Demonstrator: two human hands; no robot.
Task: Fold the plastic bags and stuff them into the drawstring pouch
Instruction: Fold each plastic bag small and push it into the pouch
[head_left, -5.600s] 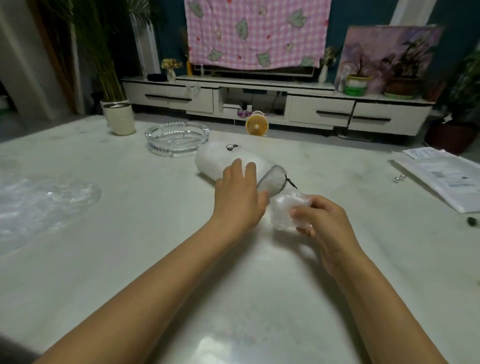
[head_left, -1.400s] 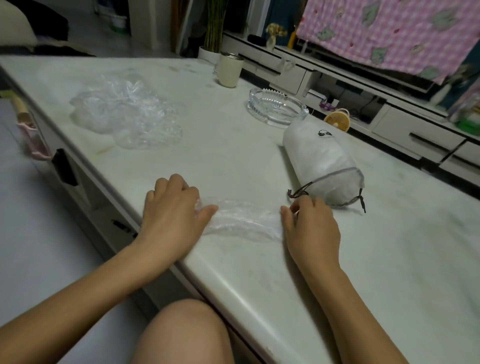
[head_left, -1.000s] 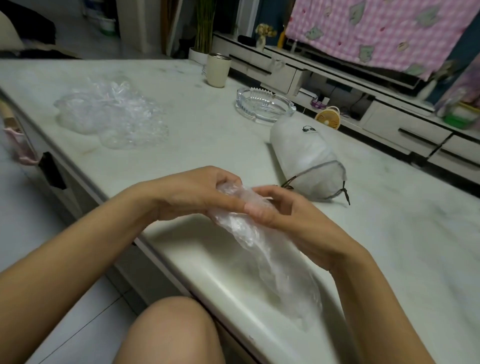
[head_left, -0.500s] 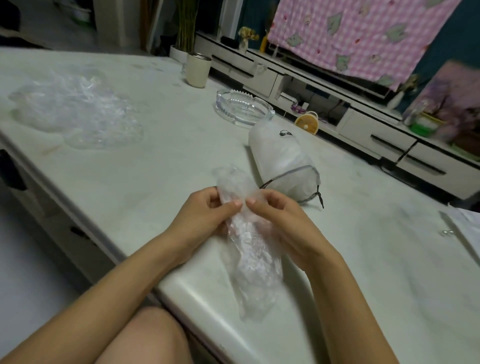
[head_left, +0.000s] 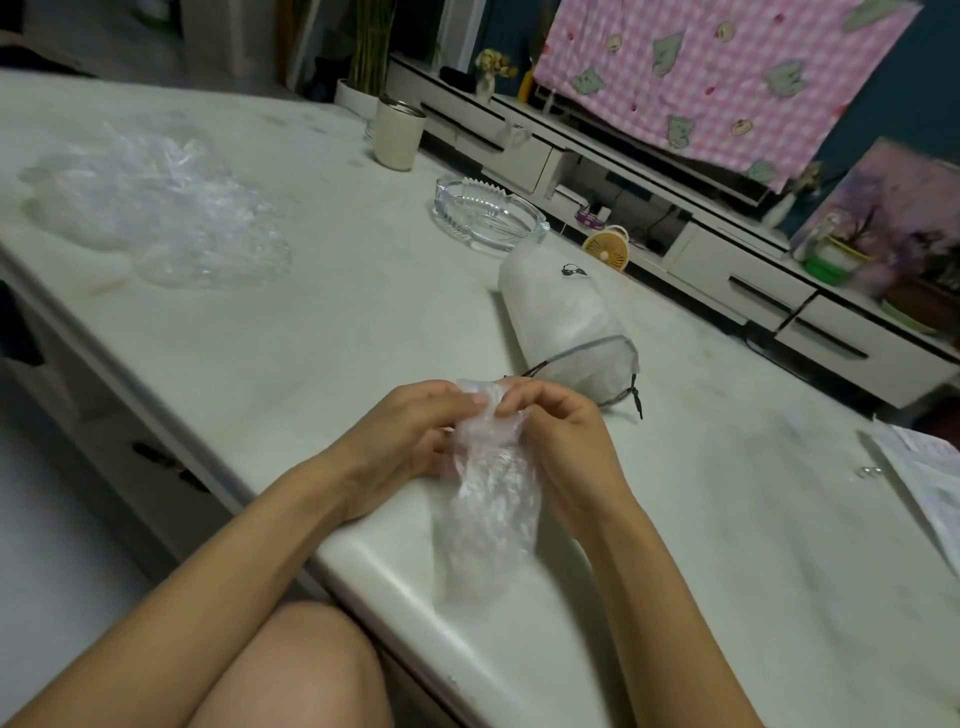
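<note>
Both hands, left hand (head_left: 410, 431) and right hand (head_left: 561, 441), pinch the plastic bag (head_left: 488, 499) at its top, probably to fold it; drawstring pouch (head_left: 566, 322) mouth sits just beyond.

**A living room at home**

A wide, pale, stone-look table (head_left: 311, 332) stands before a long low cabinet (head_left: 727, 270) with drawers, the kind that runs along a sitting-room wall. Above it a pink checked cloth (head_left: 701, 67) with a cartoon print hangs against a dark teal wall. On the cabinet stand a small vase of flowers (head_left: 491, 70), a plant in a green pot (head_left: 836, 254) and a picture (head_left: 909, 208) leaning back. A small orange fan (head_left: 607, 249) sits in front of it. A glass ashtray (head_left: 488, 218) and a cream cup (head_left: 397, 132) stand on the table, with a tall houseplant (head_left: 371, 47) beyond.
</note>
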